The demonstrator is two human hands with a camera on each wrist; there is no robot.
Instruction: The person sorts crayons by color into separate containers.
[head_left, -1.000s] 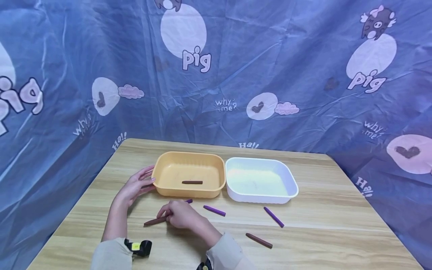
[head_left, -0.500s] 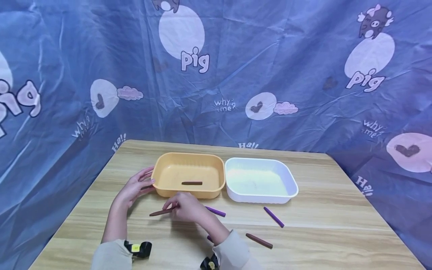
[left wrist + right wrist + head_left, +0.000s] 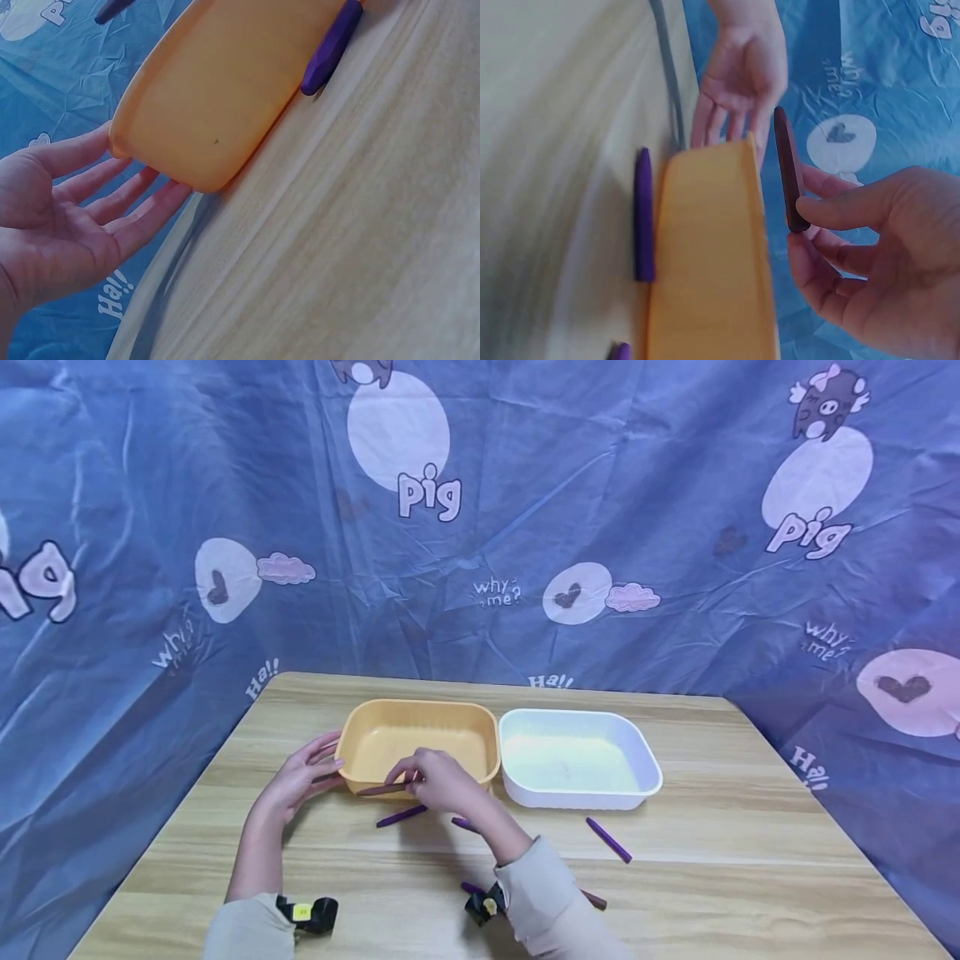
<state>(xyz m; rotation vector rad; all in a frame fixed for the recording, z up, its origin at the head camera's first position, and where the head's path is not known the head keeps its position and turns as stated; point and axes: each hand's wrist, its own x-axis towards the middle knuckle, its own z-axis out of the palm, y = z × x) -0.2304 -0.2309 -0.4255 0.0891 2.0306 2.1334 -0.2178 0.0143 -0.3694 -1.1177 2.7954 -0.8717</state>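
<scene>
My right hand (image 3: 442,781) pinches a brown crayon (image 3: 789,169) by one end between thumb and fingers. It is above the front rim of an orange plastic tub (image 3: 360,735); in the right wrist view the crayon sits higher than the tub's edge. My left hand (image 3: 82,214) touches the tub's left end, its straight fingers along the outer wall and the thumb at the rim. Most of the tub's floor is hidden behind my right hand. A purple crayon (image 3: 401,816) lies on the table just in front of the tub.
A white tub (image 3: 577,800) stands directly right of the orange one. More purple crayons (image 3: 609,840) lie about the wooden table (image 3: 720,843). Another brown crayon (image 3: 594,900) is partly covered by my right sleeve. Blue printed cloth (image 3: 420,635) hangs behind and at the sides.
My right hand has lifted the brown crayon off the table and carried it up and right to the orange tub's front rim. The left hand stays at the tub's end.
</scene>
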